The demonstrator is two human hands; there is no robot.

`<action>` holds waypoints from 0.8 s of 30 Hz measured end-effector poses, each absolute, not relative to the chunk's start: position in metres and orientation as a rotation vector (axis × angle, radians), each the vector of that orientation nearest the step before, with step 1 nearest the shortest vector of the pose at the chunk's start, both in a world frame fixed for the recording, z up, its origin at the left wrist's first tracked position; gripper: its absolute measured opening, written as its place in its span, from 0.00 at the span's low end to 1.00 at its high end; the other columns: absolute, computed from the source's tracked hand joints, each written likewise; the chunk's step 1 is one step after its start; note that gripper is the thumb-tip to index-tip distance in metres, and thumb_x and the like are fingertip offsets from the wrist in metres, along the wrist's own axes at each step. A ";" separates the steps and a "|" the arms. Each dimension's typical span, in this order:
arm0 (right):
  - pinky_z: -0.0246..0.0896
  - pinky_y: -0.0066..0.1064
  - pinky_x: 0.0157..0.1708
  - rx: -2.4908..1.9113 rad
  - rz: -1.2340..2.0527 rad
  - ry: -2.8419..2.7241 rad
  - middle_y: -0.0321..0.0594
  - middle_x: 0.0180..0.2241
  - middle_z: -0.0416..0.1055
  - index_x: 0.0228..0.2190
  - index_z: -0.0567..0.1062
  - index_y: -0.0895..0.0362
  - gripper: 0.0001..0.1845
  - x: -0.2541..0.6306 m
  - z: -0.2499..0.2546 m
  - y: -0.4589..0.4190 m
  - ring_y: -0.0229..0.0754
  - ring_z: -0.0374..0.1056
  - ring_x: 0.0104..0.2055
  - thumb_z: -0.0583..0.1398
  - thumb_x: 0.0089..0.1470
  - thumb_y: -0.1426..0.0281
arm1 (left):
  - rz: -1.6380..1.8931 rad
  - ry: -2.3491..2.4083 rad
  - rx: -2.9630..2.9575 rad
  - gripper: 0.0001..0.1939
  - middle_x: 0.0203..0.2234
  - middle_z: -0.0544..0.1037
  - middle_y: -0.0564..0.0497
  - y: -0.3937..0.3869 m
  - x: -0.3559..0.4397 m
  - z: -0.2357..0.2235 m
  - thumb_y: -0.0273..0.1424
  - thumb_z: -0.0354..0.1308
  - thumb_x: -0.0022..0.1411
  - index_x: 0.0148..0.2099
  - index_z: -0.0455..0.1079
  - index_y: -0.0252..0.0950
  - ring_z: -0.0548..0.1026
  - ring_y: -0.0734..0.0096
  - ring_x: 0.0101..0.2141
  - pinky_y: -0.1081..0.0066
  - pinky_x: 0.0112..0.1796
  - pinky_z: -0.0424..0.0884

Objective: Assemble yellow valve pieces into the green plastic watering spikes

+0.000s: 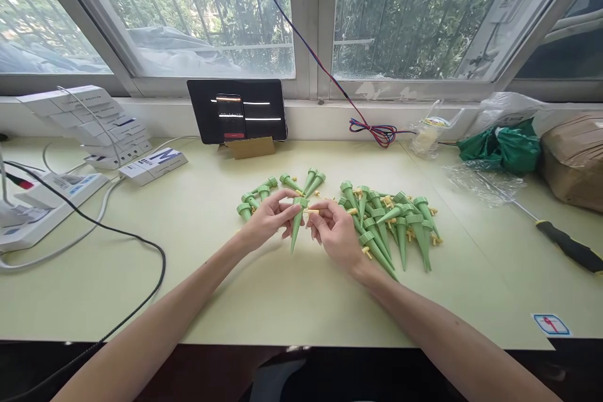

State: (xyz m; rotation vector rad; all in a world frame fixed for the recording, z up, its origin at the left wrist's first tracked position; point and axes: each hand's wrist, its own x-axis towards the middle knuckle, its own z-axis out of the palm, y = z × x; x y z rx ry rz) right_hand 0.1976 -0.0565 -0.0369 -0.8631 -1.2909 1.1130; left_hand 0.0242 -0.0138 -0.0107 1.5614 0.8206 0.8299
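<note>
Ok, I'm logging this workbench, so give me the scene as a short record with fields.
Left hand: holds a green spike near its capped end
Right hand: pinches a yellow piece close beside that spike
On the right: larger pile of green spikes with yellow pieces
Beyond the hands: smaller group of spikes
Rear: dark tablet
Far right: screwdriver

A pale yellow-green table (264, 314) stands against a white ledge (320, 120) below grey-framed windows (405, 44), with daylit foliage (257, 3) outside.

Bench (245, 308): pale yellow-green | far left: white box stack (115, 129), single white box (155, 166) | left: power strip (51, 207) | far middle: tablet (268, 110) | middle: scattered green spikes (270, 182) | right of middle: larger spike pile (415, 226) | right: screwdriver (570, 246) | far right: green bag (502, 146), brown parcel (577, 160)
</note>
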 end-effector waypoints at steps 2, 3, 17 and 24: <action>0.59 0.26 0.20 -0.849 1.146 -1.265 0.35 0.25 0.70 0.36 0.70 0.57 0.09 0.198 -0.036 -0.056 0.33 0.63 0.21 0.60 0.59 0.63 | 0.834 0.823 1.558 0.18 0.21 0.76 0.55 -0.014 0.025 -0.010 0.43 0.59 0.64 0.47 0.61 0.37 0.67 0.79 0.16 0.77 0.19 0.65; 0.59 0.26 0.20 -0.841 1.163 -1.251 0.35 0.25 0.70 0.35 0.70 0.57 0.10 0.198 -0.036 -0.056 0.33 0.63 0.21 0.61 0.58 0.63 | 0.837 0.822 1.554 0.17 0.21 0.75 0.55 -0.014 0.025 -0.010 0.43 0.59 0.64 0.46 0.61 0.37 0.66 0.79 0.16 0.77 0.19 0.65; 0.64 0.27 0.20 -0.822 1.260 -1.258 0.36 0.24 0.71 0.31 0.73 0.59 0.17 0.200 -0.036 -0.055 0.36 0.68 0.21 0.62 0.57 0.57 | 0.898 0.812 1.495 0.18 0.18 0.71 0.57 -0.019 0.030 -0.007 0.43 0.58 0.64 0.49 0.66 0.37 0.61 0.81 0.16 0.80 0.16 0.60; 0.63 0.27 0.20 -0.871 1.229 -1.305 0.36 0.22 0.70 0.29 0.75 0.59 0.15 0.201 -0.035 -0.054 0.35 0.66 0.20 0.62 0.57 0.59 | 0.920 0.793 1.480 0.18 0.17 0.67 0.58 -0.016 0.030 -0.014 0.42 0.60 0.63 0.49 0.69 0.35 0.60 0.82 0.15 0.79 0.16 0.58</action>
